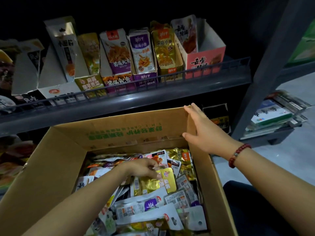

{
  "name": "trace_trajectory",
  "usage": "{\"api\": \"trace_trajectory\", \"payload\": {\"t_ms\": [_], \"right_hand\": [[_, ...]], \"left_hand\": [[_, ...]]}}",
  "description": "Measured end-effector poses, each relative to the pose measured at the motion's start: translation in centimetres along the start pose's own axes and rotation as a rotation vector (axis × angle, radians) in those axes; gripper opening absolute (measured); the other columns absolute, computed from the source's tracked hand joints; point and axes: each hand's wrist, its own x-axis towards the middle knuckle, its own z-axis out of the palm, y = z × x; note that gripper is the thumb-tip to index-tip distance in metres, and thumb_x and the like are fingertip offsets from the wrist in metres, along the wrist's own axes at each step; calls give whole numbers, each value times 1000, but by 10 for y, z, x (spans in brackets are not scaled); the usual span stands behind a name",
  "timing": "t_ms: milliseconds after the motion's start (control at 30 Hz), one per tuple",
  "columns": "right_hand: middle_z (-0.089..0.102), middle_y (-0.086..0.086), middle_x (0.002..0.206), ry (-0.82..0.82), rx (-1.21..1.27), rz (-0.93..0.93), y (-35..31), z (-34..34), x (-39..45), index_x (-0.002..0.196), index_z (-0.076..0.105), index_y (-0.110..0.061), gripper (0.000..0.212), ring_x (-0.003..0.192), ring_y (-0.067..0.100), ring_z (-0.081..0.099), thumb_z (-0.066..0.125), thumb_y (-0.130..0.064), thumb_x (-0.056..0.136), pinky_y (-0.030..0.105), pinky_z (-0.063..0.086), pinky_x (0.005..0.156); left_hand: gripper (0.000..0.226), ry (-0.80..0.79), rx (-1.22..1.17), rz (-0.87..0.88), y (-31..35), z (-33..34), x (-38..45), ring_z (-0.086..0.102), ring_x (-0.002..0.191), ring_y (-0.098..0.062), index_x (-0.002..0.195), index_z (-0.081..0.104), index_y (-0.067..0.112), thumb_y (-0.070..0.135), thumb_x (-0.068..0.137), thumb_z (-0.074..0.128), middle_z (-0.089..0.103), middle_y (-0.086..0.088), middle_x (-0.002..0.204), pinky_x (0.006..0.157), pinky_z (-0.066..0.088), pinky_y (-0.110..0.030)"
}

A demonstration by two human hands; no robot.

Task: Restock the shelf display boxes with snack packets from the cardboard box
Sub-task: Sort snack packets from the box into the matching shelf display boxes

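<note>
Below the shelf, head view: a cardboard box [56, 155] fills the lower frame, its flaps folded open and its floor covered by a loose heap of snack packets [153, 206]. At about 6 o'clock from the shelf rail, the left hand [144, 169] reaches down into the heap; its fingers [157, 175] are curled and pinch the top edge of a gold packet [158, 183], which lies on the pile and touches its neighbours. The hold appears to be a selecting grip, separating one packet from the mixed stock. At 3 o'clock of the box, the right hand [202, 132] lies flat against the upright side flap [190, 121], fingers straight and released, thumb on the inner face; this probably keeps the flap out of the way and steadies the box. A red bead bracelet [238, 155] circles that wrist.

At 12 o'clock, the shelf [119, 103] carries a row of display boxes [117, 80] behind a low rail, each tilted back so the packets face outward. A gold display box [90, 84] at about 11 o'clock bears lettering like that on the pinched packet, so it is the likely destination, though the match is a judgement. The pink display box [204, 62] at 1 o'clock looks only part-filled. The packet has not yet left the cardboard box.
</note>
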Motion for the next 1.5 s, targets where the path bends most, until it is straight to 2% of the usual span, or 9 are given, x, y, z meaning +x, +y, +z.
{"api": "trace_trajectory", "payload": {"t_ms": [333,467,567,700,800,867,1067,1333,1500], "right_hand": [[-11,-6,160,1,2,11,-1,0,-1,152,3,-28,81,137,18,36,58,-27,93,32,46,96],[-10,-6,160,4,9,15,-1,-1,-1,152,4,-27,81,134,18,39,58,-27,93,35,47,96],[-10,-6,160,9,20,18,0,0,-1,152,4,-27,81,131,20,44,58,-27,93,34,47,96],[-9,-5,160,19,25,-2,1,1,0,152,4,-25,81,141,19,29,59,-26,92,31,41,100],[-9,-5,160,21,34,-8,2,2,1,152,4,-26,81,143,20,24,59,-26,92,31,41,100],[-8,-5,160,26,36,-7,2,2,1,152,4,-26,81,144,20,22,59,-25,92,32,41,101],[-7,-4,160,37,26,-14,3,3,1,153,5,-25,81,144,19,22,59,-26,92,31,39,103],[-6,-3,161,49,16,-11,-1,1,1,152,4,-27,81,139,19,33,59,-26,92,30,46,95],[-5,1,161,40,-5,-8,-2,2,3,152,3,-29,82,144,21,23,58,-29,92,32,45,99]], "left_hand": [[41,56,-118,34,-6,2,2,40,63,-14,62,41,20,21,83,76,40,4,63,61,31,-27],[20,288,-402,130,7,-8,-10,62,75,-19,73,57,13,15,84,74,64,-6,79,75,52,-34],[16,340,-466,169,17,-18,-22,66,81,-24,81,63,8,18,81,75,69,-13,88,85,54,-43],[31,386,-336,209,28,-23,-34,51,61,-18,73,57,5,27,75,79,57,-8,68,62,44,-28],[18,266,-252,152,30,-24,-40,62,74,-17,76,69,14,29,81,77,67,-2,80,77,50,-35],[22,170,-139,78,27,-13,-40,58,84,-18,77,64,16,35,83,74,62,0,88,83,45,-38],[44,113,-25,30,8,37,-33,30,59,-12,70,31,21,26,88,71,29,4,68,59,26,-28],[40,340,-180,68,16,29,-48,31,60,-12,77,31,19,19,89,70,29,1,72,54,30,-22],[25,561,-536,161,23,0,-81,51,72,-20,89,50,7,18,85,73,53,-11,78,68,41,-31]]}}
